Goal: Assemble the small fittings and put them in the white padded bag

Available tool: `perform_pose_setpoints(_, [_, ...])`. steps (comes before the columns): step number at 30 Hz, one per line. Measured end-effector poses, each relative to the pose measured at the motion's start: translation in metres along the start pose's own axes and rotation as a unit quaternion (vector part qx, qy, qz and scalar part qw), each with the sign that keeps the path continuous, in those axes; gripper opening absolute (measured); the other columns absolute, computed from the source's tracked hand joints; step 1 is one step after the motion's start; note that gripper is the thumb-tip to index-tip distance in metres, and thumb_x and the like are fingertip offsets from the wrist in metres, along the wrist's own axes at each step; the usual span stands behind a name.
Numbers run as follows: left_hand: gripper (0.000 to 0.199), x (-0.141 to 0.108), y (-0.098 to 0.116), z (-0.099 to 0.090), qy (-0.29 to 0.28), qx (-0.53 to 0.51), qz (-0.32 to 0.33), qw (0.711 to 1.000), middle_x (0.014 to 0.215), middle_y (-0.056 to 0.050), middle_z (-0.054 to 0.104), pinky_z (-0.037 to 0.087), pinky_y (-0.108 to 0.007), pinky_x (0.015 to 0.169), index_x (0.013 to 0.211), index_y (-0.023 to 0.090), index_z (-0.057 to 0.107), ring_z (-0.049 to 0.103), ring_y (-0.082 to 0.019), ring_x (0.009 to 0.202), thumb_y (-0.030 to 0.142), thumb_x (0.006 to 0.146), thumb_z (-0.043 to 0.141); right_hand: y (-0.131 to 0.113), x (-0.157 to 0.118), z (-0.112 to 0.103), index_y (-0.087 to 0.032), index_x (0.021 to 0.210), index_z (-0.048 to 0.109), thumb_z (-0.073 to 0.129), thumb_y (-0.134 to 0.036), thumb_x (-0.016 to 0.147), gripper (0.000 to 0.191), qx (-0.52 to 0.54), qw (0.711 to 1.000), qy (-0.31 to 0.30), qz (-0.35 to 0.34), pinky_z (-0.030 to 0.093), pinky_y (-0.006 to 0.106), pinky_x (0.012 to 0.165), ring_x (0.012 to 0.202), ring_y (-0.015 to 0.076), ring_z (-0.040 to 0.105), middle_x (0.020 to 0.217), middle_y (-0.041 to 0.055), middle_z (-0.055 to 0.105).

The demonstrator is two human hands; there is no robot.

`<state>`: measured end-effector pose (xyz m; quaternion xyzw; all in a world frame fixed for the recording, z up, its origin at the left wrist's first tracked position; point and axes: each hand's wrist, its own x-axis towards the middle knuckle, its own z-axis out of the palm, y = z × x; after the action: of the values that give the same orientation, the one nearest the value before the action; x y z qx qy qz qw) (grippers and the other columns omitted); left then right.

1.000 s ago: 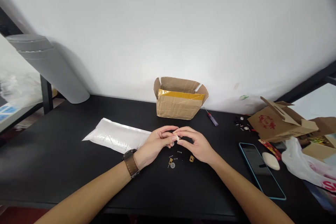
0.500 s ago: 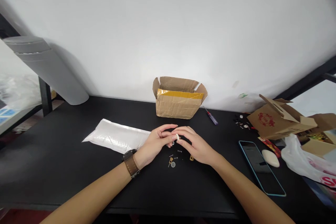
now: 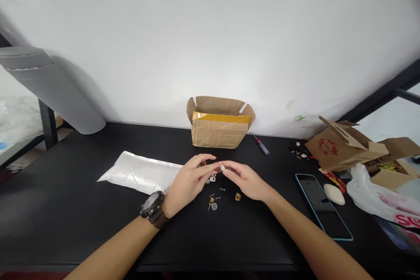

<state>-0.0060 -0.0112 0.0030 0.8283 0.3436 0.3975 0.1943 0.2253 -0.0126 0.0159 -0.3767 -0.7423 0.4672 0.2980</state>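
Note:
My right hand (image 3: pixel 247 180) pinches a small white part (image 3: pixel 222 167) between thumb and index finger. Fingertips of my left hand (image 3: pixel 192 179) reach to the same part from the left; its thumb is partly hidden. Just below my hands lie more small white pieces (image 3: pixel 212 179) on the black table. Nearer the front edge are a round grey disc (image 3: pixel 214 206), a tan piece (image 3: pixel 211 201), a tan square piece (image 3: pixel 238 197) and several tiny screws (image 3: pixel 222 189).
An open cardboard box (image 3: pixel 220 131) stands behind my hands, with a screwdriver (image 3: pixel 262 145) beside it. A white padded pouch (image 3: pixel 141 173) lies left. At right are a phone (image 3: pixel 323 205), a white oval object (image 3: pixel 334 194), another opened box (image 3: pixel 331 146) and a plastic bag (image 3: pixel 370 192).
My left hand has turned over, so the watch face now shows. The fingers of my right hand have drawn in around the white part, uncovering the tan square piece. The view has shifted slightly.

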Motion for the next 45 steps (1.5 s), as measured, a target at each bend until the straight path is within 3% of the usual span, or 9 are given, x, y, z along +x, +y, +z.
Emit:
perform_pose_setpoints(8, [0.042,-0.002,-0.001,-0.001,0.0,0.089,0.141,0.986,0.135,-0.008,0.068,0.058,-0.042,0.091,0.136,0.026,0.064,0.066,-0.022,0.106,0.008,0.099,0.052,0.0,-0.001,0.003,-0.029,0.135,0.066,0.052,-0.043,0.105,0.036,-0.001,1.0,-0.024,-0.017,0.049,0.041,0.11,0.122,0.0237,0.065,0.133,0.002,0.07])
perform_pose_setpoints(15, [0.043,-0.005,-0.001,-0.001,0.019,0.064,0.171,0.983,0.133,-0.009,0.07,0.06,-0.042,0.092,0.137,0.025,0.062,0.07,-0.022,0.11,0.007,0.099,0.052,-0.002,-0.003,0.003,-0.031,0.134,0.067,0.052,-0.044,0.105,0.036,0.007,0.999,-0.038,-0.012,0.05,0.041,0.108,0.116,0.0232,0.068,0.132,-0.0001,0.071])
perform_pose_setpoints(31, [0.045,-0.004,0.003,0.0,0.029,0.054,0.195,0.979,0.132,-0.011,0.071,0.061,-0.042,0.093,0.14,0.023,0.059,0.07,-0.023,0.111,0.005,0.099,0.053,-0.001,-0.005,0.005,-0.03,0.133,0.069,0.053,-0.048,0.104,0.038,0.027,0.999,-0.023,-0.015,0.052,0.043,0.108,0.118,0.0245,0.069,0.13,0.0007,0.073])
perform_pose_setpoints(45, [0.045,-0.007,-0.004,0.009,0.027,0.073,0.157,0.984,0.126,-0.01,0.073,0.059,-0.041,0.091,0.139,0.023,0.058,0.069,-0.023,0.107,0.007,0.097,0.057,0.0,-0.004,0.001,-0.024,0.125,0.073,0.045,-0.05,0.107,0.042,0.092,0.994,-0.062,-0.004,0.047,0.039,0.11,0.116,0.0216,0.067,0.121,0.0032,0.075])
